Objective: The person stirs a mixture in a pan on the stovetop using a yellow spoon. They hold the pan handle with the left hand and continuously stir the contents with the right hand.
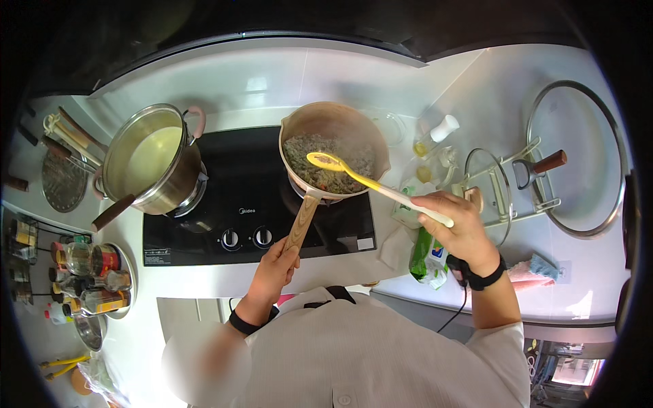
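Observation:
My left hand (275, 270) is closed round the wood-grain handle (302, 224) of a beige saucepan (334, 113) on the right burner. Crumbly browned food (336, 148), perhaps minced meat, lies in the pan with a few orange bits and light steam over it. My right hand (454, 224) grips the pale handle of a yellow spoon (365, 179). The spoon's head is above the food, with some residue on it. On the left burner a steel pot (171, 196) with pink side handles holds pale liquid (155, 153); a brown handle rests across its rim.
The black glass hob (229, 188) has two knobs at its front. Oil bottles (443, 130) and a green-and-white packet (428, 257) stand right of it. Glass lids (576, 158) lean in a rack farther right. Spice jars (94, 280) crowd a round tray at the left.

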`<state>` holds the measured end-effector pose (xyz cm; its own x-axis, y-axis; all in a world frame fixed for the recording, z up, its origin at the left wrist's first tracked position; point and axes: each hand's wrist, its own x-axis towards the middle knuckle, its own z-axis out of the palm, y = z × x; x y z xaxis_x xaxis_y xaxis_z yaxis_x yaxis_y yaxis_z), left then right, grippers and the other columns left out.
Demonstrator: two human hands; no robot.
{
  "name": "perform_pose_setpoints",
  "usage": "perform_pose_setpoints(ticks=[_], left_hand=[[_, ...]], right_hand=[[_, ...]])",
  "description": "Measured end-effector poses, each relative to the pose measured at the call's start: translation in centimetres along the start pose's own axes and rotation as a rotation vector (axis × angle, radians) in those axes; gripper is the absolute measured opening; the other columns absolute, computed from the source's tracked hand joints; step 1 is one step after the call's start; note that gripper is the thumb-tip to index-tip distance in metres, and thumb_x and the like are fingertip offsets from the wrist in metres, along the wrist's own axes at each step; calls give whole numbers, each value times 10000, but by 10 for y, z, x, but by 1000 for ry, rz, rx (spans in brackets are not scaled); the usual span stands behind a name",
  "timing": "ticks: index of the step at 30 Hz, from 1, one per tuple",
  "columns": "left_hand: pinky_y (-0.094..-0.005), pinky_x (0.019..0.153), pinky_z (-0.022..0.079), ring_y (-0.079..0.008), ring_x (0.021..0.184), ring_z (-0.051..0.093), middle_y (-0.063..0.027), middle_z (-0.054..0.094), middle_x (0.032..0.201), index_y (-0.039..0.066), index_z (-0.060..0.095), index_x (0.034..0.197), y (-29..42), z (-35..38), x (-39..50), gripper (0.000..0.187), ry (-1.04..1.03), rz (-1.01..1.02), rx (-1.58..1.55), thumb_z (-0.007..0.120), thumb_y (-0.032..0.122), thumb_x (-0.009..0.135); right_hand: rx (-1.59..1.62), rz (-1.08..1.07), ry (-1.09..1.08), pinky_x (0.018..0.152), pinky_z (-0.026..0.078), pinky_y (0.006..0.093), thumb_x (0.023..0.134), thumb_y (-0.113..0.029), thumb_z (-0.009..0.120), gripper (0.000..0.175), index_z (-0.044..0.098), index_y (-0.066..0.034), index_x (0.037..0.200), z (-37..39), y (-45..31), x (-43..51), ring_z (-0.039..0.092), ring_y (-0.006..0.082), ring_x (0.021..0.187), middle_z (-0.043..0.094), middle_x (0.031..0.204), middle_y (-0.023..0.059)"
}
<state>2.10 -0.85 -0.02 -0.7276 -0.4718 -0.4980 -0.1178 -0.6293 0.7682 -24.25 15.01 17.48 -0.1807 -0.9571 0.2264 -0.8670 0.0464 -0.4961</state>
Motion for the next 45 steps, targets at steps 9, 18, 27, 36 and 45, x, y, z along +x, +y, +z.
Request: perform_pose_setpoints(ticks=[9, 18, 27, 36, 45], left_hand=[[-183, 424, 269, -25, 504, 364, 14, 494, 718, 20, 533, 1253, 1, 3, -1, 328, 23, 8, -4, 502, 178, 966], [-183, 430, 277, -18, 510, 368, 20, 496, 718, 19, 521, 1286, -1, 0, 1, 358, 20, 17, -23, 503, 181, 967], [-179, 445, 277, -18, 523, 368, 23, 493, 720, 17, 515, 1305, 1, 4, 0, 377, 21, 10, -9, 501, 182, 966], [-176, 440, 283, -18, 520, 367, 18, 500, 724, 19, 511, 1313, 2, 1, 4, 383, 7, -7, 25, 498, 182, 967], [-178, 428, 268, -18, 503, 360, 16, 501, 720, 10, 518, 1294, 2, 3, -2, 373, 33, 15, -1, 504, 196, 972]], right_hand=[[-408, 133, -113, 657, 526, 419, 871, -114, 607, 261, 635, -73, 1127, 97, 18, 38, 650, 345, 747, 671, 880, 166], [-620, 156, 110, 603, 524, 427, 875, -202, 641, 286, 653, -97, 1141, 47, 63, 39, 644, 344, 707, 645, 820, 151], [-28, 556, -207, 461, 405, 269, 882, -236, 651, 313, 651, -51, 1134, 8, 155, 37, 557, 155, 572, 590, 680, 77], [363, 578, 29, 521, 442, 308, 898, -203, 662, 353, 620, -49, 1212, 97, 163, 30, 554, 148, 604, 571, 727, -15], [-453, 74, -14, 608, 494, 367, 820, -119, 695, 386, 663, -163, 1202, 14, 51, -5, 612, 266, 654, 628, 829, 87]])
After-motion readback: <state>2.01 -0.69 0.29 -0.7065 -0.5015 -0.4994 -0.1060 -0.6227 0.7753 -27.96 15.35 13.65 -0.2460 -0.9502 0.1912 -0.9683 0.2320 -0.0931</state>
